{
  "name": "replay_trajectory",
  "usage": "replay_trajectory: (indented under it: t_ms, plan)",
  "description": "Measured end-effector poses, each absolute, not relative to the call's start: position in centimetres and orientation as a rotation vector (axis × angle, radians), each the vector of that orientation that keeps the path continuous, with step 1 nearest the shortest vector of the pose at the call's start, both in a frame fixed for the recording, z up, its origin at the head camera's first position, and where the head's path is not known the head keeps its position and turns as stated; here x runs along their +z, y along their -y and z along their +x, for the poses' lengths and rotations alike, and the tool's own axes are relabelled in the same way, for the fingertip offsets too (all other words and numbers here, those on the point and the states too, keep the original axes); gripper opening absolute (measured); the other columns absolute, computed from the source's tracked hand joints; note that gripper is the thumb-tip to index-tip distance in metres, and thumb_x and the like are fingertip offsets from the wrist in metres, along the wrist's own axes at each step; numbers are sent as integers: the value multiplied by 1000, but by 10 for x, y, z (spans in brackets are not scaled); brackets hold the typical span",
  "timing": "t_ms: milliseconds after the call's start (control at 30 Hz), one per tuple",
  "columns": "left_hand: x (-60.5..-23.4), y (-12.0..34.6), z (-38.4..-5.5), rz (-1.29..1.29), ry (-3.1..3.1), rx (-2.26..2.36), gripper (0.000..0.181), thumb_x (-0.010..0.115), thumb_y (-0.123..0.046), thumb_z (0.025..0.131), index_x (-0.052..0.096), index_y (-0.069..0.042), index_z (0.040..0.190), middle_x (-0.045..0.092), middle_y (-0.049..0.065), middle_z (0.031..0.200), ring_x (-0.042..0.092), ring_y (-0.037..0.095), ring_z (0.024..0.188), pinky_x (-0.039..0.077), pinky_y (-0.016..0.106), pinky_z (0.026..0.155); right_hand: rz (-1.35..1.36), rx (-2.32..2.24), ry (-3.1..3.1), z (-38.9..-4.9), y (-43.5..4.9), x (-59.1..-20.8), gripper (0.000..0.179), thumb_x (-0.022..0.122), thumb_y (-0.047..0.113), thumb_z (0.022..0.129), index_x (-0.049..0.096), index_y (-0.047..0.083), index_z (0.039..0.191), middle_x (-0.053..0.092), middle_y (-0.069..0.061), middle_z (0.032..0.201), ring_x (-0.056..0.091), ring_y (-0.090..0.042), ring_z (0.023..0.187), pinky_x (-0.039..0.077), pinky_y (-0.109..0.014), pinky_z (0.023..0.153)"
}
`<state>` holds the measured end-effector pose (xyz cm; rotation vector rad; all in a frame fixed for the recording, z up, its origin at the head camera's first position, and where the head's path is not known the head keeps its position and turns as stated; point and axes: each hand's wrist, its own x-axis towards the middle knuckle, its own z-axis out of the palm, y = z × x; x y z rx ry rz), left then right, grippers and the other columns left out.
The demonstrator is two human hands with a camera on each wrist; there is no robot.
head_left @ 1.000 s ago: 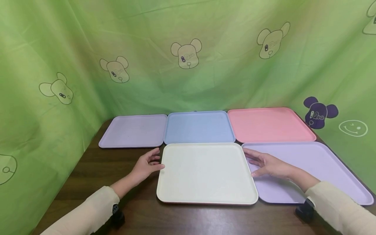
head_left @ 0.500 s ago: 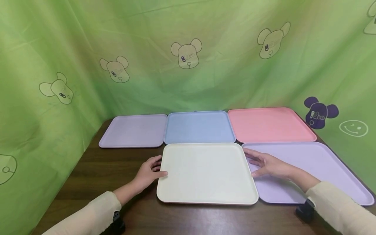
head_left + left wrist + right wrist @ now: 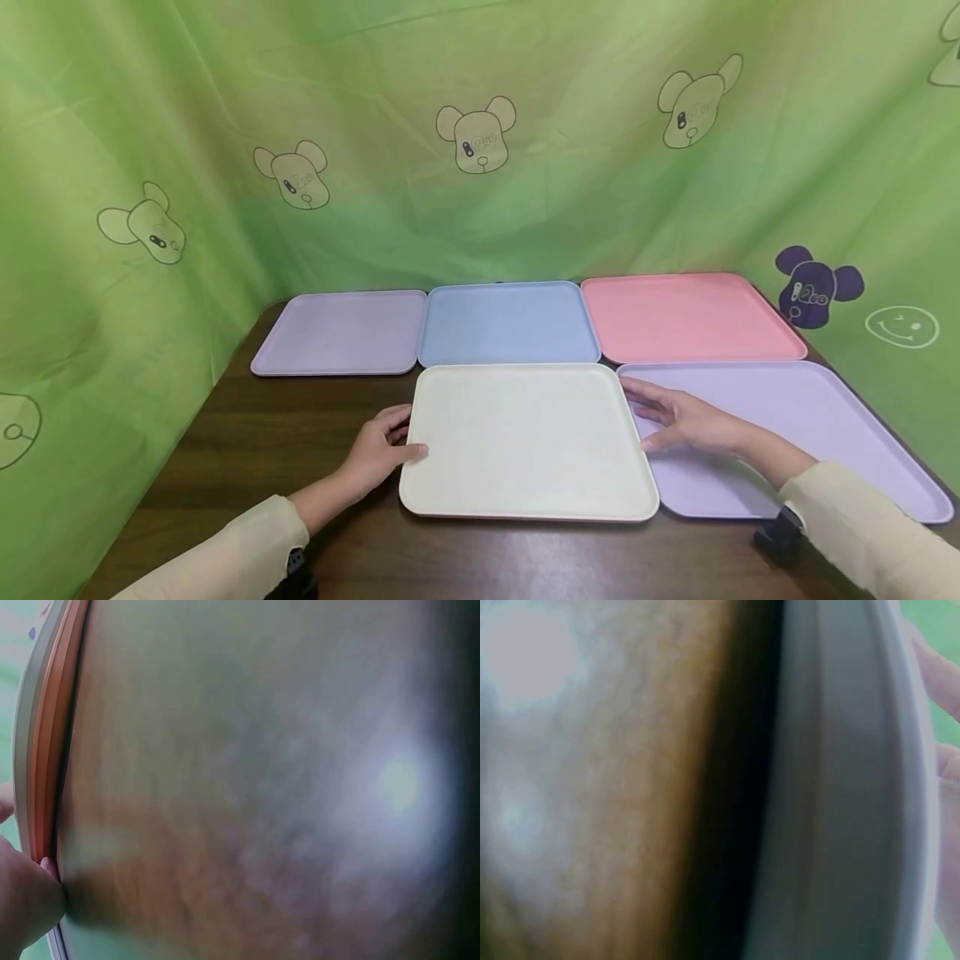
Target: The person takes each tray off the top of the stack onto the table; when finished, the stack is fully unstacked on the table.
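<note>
A white rectangular tray [image 3: 528, 442] lies in the middle of the table, nearest the person. In the left wrist view, reddish rims [image 3: 51, 750] show stacked directly beneath its pale rim. My left hand [image 3: 378, 454] pinches the tray's left side, thumb over the rim and the other fingers bent at the outer edge, partly hidden. At the right side my right hand [image 3: 690, 423] touches the edge with thumb tip and fingertips, its fingers loosely extended. That hand is over a large lilac tray [image 3: 780, 408], which lies flat beside the white one.
Along the back of the table [image 3: 247, 433] lie a greyish-lilac tray [image 3: 345, 333], a blue tray [image 3: 510, 325] and a pink tray [image 3: 690, 318], side by side. A green curtain [image 3: 375, 208] with printed bear faces hangs behind and at both sides.
My left hand has moved slightly nearer along the tray's left side, and its thumb now lies over the rim. The right hand and the trays have stayed in place.
</note>
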<state>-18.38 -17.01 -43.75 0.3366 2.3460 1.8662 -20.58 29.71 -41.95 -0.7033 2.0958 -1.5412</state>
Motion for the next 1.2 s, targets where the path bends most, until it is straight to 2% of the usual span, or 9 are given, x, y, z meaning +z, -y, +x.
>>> replay_trajectory:
  t_ms: [267,500,667,900,1033,1200]
  plan:
    - [-437,167,-182,297,-2381,1893,57,69,15,78,48,18,131,46,26,135,55,38,115,49,36,92,-686,-1530,-2110,-206,-298,-421,96,74,0,80,8,-14,148,6,-39,151,16,-59,131,42,-21,97]
    - [-437,167,-185,275,-2438,1857,55,65,13,80,49,14,133,50,26,133,56,35,114,50,30,88,-679,-1530,-2114,-206,-297,-421,97,74,1,79,8,-13,149,6,-38,151,16,-58,132,41,-20,97]
    - [-434,168,-185,260,-2492,1821,55,63,10,82,49,11,135,57,22,124,56,31,111,49,30,88,-652,-1518,-2130,-206,-297,-421,98,75,3,79,9,-12,149,6,-37,152,16,-57,133,40,-18,97]
    - [-428,168,-188,274,-2506,1851,52,63,9,84,50,12,134,64,18,107,57,22,94,48,23,75,-653,-1499,-2141,-207,-297,-422,98,76,5,80,10,-12,149,7,-35,153,16,-55,134,38,-16,98]
    - [-425,169,-189,249,-2528,1871,48,61,9,86,52,12,132,63,22,113,61,23,88,50,22,70,-660,-1503,-2142,-207,-297,-421,98,76,5,79,11,-12,149,7,-36,153,16,-56,133,39,-17,97]
    - [-423,171,-187,233,-2445,1952,47,58,9,89,48,13,135,56,29,126,66,30,91,55,26,68,-682,-1525,-2111,-206,-296,-420,97,75,2,79,10,-14,149,4,-37,152,13,-59,133,39,-18,97]
